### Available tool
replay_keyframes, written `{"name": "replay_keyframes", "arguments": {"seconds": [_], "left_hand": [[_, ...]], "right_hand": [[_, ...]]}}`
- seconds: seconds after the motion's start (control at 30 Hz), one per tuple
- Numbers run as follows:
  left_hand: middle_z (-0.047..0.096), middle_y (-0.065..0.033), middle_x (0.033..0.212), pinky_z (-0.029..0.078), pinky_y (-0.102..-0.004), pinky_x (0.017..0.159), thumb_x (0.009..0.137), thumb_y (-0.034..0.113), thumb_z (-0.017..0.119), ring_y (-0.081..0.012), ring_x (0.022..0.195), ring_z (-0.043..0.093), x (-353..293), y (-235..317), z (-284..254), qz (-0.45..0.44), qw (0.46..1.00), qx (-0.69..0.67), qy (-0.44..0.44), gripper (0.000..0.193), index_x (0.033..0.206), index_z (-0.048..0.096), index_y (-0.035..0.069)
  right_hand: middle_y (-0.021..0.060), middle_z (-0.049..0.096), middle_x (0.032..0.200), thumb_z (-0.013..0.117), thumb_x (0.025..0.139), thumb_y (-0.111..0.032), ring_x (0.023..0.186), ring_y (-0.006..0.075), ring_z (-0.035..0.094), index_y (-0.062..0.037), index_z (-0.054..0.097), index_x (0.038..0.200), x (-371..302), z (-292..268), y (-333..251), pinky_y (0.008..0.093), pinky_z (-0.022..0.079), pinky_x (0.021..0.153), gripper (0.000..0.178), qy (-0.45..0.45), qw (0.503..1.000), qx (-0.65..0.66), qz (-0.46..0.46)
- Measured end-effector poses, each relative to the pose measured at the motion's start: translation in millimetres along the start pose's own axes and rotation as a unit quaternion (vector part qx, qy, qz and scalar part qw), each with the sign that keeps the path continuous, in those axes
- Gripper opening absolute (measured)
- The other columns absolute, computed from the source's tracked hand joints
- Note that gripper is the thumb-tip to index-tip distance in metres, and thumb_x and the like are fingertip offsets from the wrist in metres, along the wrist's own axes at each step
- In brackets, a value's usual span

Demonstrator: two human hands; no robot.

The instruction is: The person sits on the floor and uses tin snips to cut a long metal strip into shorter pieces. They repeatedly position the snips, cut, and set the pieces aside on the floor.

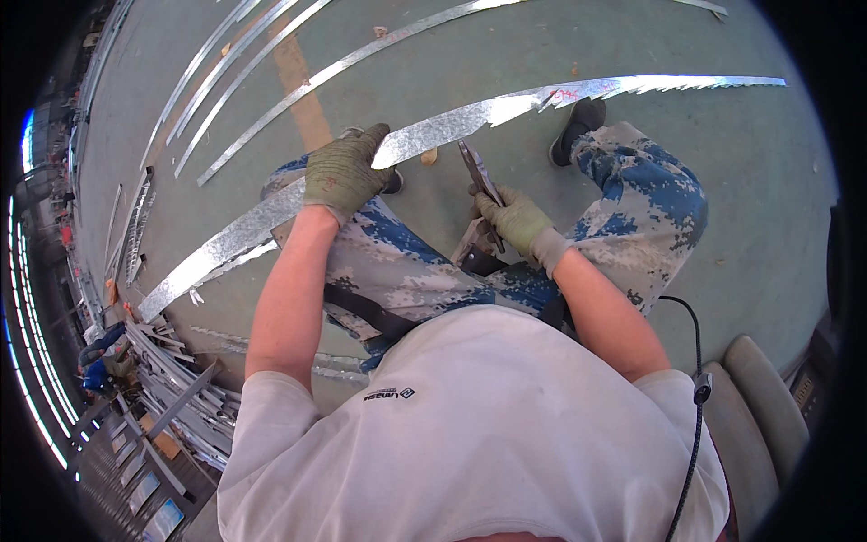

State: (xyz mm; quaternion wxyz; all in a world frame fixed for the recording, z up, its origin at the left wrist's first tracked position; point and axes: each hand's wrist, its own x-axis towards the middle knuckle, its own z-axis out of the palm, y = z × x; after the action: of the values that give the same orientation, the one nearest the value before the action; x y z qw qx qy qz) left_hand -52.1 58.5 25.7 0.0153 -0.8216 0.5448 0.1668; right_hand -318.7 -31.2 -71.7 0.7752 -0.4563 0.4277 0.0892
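My left hand (345, 176), in a green work glove, is closed around a long galvanised metal strip (442, 129). The strip runs across in front of me, with saw-like notches along the near edge of its right part and red marks on its surface. My gloved right hand (519, 221) is wrapped round a pair of metal snips (480, 173), held above my lap between the knees. The jaws point up toward the strip and stay apart from it. Whether the jaws are parted is hard to make out.
Several long metal strips (316, 79) lie on the green floor ahead. More metal profiles are heaped (185, 397) at the left, near another person (104, 357). A padded chair (763, 397) stands at the right, and a black cable (697, 434) hangs beside my right arm.
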Motion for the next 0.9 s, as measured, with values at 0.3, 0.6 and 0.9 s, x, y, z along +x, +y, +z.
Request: {"name": "replay_keyframes", "arguments": {"seconds": [0.3, 0.6, 0.9], "left_hand": [[0.071, -0.0101, 0.098, 0.054, -0.044, 0.084, 0.084, 0.036, 0.076, -0.0305, 0.097, 0.07, 1, 3, -1, -0.002, 1.0, 0.015, -0.007, 0.053, 0.134, 0.064, 0.022], [0.072, -0.0105, 0.098, 0.055, -0.0427, 0.084, 0.083, 0.036, 0.077, -0.0305, 0.095, 0.071, 2, 1, 2, 0.006, 1.0, 0.016, -0.001, 0.053, 0.133, 0.065, 0.021], [0.073, -0.0104, 0.102, 0.055, -0.0414, 0.085, 0.084, 0.034, 0.078, -0.0298, 0.097, 0.071, 4, 6, -5, -0.011, 1.0, -0.01, -0.023, 0.053, 0.133, 0.065, 0.019]], "right_hand": [[0.0055, 0.068, 0.087, 0.06, 0.105, -0.038, 0.067, 0.0143, 0.062, -0.0032, 0.066, 0.118, 6, -2, -1, 0.033, 0.051, 0.061, 0.038, 0.036, 0.998, -0.012, -0.041], [0.0052, 0.067, 0.083, 0.062, 0.104, -0.036, 0.063, 0.0139, 0.061, -0.0036, 0.067, 0.112, 8, -4, -2, 0.0326, 0.049, 0.056, 0.034, 0.044, 0.998, -0.023, -0.033], [0.004, 0.062, 0.075, 0.064, 0.103, -0.033, 0.057, 0.0133, 0.057, -0.0036, 0.065, 0.101, -2, 0, -19, 0.0321, 0.046, 0.049, 0.03, 0.047, 0.999, 0.003, -0.005]]}}
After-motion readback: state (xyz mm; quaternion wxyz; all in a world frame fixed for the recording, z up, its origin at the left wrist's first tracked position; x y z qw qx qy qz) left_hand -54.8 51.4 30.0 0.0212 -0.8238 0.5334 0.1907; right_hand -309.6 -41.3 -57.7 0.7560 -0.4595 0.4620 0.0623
